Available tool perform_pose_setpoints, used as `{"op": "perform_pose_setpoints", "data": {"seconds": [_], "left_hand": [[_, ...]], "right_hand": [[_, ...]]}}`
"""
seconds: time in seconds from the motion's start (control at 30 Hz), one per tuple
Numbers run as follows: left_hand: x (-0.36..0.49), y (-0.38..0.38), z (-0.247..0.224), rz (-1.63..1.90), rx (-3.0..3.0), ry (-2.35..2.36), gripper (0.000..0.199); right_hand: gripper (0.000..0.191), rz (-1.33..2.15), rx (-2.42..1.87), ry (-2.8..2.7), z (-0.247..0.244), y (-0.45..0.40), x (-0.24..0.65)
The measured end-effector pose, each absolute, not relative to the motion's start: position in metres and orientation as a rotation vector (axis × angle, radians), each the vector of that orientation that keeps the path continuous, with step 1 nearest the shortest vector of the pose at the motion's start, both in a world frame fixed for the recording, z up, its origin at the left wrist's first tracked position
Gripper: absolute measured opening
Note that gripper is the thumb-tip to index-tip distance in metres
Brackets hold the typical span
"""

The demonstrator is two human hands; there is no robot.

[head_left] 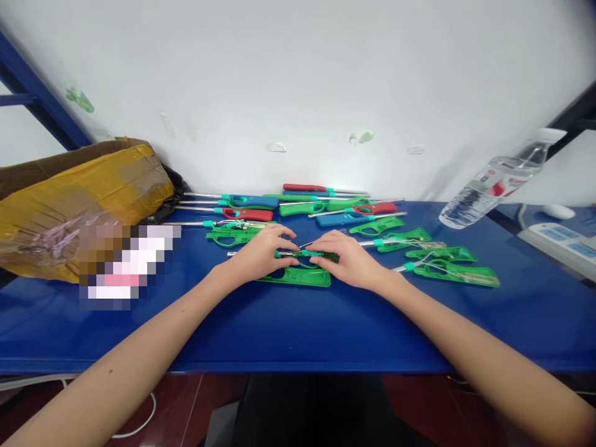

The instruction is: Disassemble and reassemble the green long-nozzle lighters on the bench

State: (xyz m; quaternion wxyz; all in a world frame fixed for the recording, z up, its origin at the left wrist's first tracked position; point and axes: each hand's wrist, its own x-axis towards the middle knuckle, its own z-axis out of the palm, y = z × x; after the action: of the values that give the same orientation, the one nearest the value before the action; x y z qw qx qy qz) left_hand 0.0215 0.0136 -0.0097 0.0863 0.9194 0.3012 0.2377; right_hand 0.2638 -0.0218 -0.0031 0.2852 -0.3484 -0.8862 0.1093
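Between my hands, a little above the table, is a partly assembled gas lighter [305, 253] with a teal collar and green handle. My left hand [264, 253] pinches its metal tube end, thumb and fingers curved round it. At the handle end, my right hand [351, 259] grips with thumb and fingertips, hiding much of that part. Just below them a green handle shell [310, 277] lies on the blue table. To the right are opened green lighters [459, 273] with tubes and wires showing, and left of my left hand lies another open green one [233, 234].
Finished-looking lighters in blue [254, 201], red [249, 215] and green lie along the wall. A taped cardboard box [84, 198] stands at the left. At the right are a water bottle [493, 183], a power strip [559, 239] and a white mouse-shaped object [559, 212].
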Motion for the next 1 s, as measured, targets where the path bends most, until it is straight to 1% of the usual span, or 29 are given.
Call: {"op": "perform_pose_setpoints", "data": {"seconds": [0.23,0.77,1.0], "left_hand": [[0.0222,0.0122,-0.0083,0.705,2.746,0.888,0.021],[0.0228,0.011,-0.0065,0.682,2.75,0.893,0.021],[0.0229,0.0112,-0.0067,0.709,2.747,0.884,0.02]], "right_hand": [[0.019,0.288,-0.906,-2.388,-0.0034,-0.0221,0.2633],[0.022,0.31,-0.937,-2.416,-0.0034,-0.0193,0.2654],[0.02,0.257,-0.95,-2.398,-0.0038,-0.0206,0.2624]]}}
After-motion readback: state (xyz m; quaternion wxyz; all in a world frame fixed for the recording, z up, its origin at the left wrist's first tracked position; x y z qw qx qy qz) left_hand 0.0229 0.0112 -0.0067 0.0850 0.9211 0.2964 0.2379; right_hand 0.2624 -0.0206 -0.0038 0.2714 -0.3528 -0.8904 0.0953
